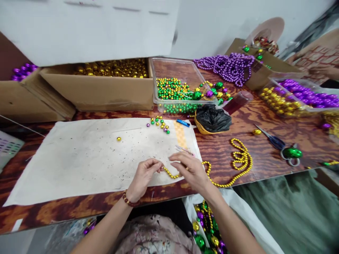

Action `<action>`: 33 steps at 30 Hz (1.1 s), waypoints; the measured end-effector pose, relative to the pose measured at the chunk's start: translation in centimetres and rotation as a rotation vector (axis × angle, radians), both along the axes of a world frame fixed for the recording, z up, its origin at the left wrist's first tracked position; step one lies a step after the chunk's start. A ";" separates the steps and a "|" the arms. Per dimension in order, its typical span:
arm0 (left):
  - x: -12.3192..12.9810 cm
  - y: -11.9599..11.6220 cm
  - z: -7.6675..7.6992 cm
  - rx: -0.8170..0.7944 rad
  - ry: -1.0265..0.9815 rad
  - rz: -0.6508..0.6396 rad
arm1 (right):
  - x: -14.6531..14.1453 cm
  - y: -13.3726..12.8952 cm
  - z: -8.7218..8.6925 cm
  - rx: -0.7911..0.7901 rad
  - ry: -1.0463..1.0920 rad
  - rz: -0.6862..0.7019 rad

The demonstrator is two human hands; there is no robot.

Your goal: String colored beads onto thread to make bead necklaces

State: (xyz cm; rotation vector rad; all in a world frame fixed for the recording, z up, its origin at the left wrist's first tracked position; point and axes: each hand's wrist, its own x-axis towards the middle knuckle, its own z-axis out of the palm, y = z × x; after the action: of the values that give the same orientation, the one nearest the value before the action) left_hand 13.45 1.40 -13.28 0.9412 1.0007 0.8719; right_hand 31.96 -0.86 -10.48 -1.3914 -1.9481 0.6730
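"Your left hand point(144, 173) has its grip pinched on the gold bead string point(225, 185), above the white cloth point(87, 155)."

"And your right hand point(191, 170) curls over it, thumb and forefinger apart; I can't tell whether that grip holds beads. The rest loops across your wooden surface point(219, 150)."

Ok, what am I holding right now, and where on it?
Your left hand pinches the gold beads at what looks like one end. They pass under your right hand; whether it grips them can't be told.
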 end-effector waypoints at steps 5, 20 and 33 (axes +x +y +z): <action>0.6 1.2 0.6 0.061 0.058 -0.172 | 0.0 0.7 0.5 -0.014 -0.461 0.166; 2.5 0.8 -0.4 0.170 0.003 -0.014 | -0.6 -0.9 -3.3 -0.537 1.255 -0.192; 2.7 0.1 0.1 0.268 0.194 0.048 | -0.3 -0.8 -1.5 -0.085 -0.480 0.005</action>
State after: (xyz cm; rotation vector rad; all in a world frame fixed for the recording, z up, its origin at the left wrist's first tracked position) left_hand 16.16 1.48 -13.20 1.2516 1.0921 0.9854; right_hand 31.64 -1.63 -12.01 -1.7214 -2.3089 0.4535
